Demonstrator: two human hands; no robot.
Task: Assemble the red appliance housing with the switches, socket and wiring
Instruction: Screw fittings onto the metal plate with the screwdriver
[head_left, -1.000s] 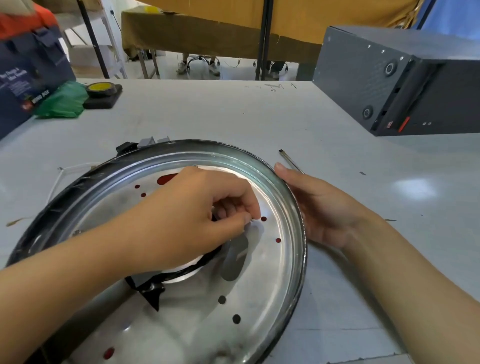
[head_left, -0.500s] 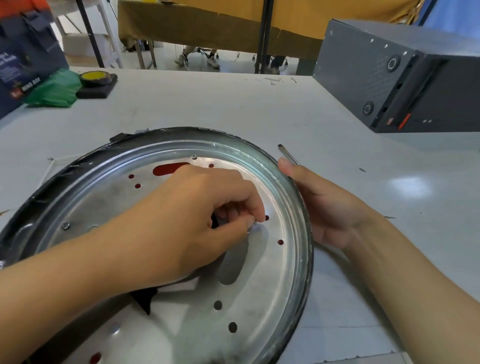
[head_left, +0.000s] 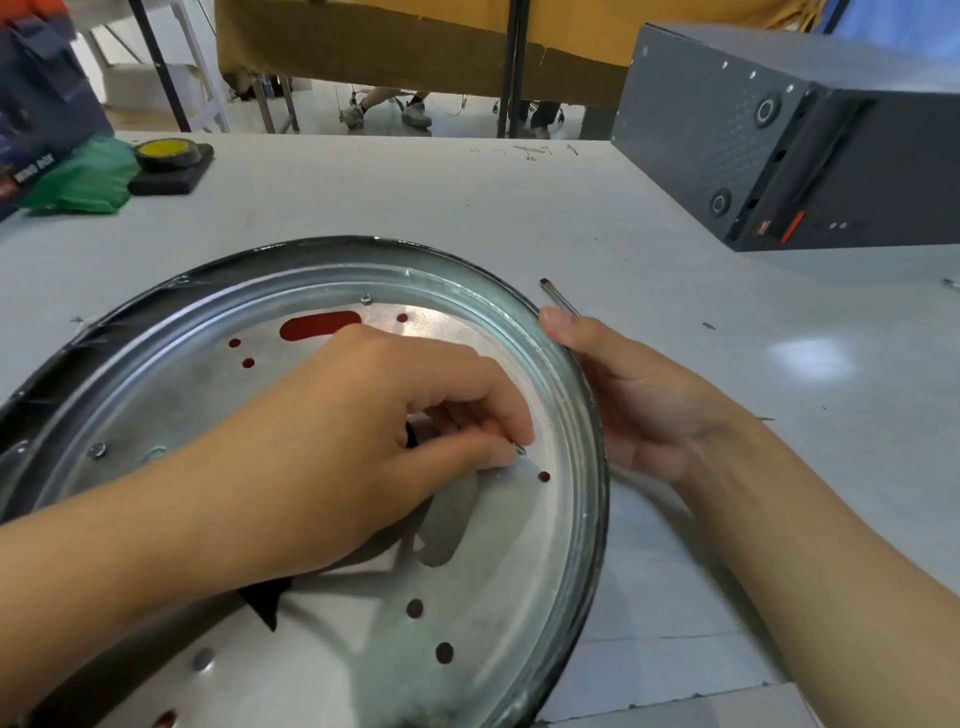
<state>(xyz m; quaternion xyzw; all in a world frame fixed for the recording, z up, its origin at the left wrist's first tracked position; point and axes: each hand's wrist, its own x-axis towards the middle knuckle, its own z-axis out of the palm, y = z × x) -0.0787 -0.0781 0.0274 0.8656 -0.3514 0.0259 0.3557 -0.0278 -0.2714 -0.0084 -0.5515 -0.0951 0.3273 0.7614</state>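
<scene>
We've got the round metal base plate (head_left: 483, 597) of the housing lying flat on the worktop (head_left: 415, 197), face up at the camera, and its long red slot (head_left: 319, 326) runs left to right near the far rim. Our left hand (head_left: 358, 447) sits over the middle with fingers (head_left: 511, 436) pinched narrow on a tiny screw (head_left: 521, 450) (too small to see well). Our right hand (head_left: 644, 395) cups the plate's right rim, fingers partly curled against it, a thin screwdriver (head_left: 560, 296) just beyond.

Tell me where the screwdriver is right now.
The screwdriver lies on the white table, right of the metal base plate, its tip just beyond the right hand.
</scene>
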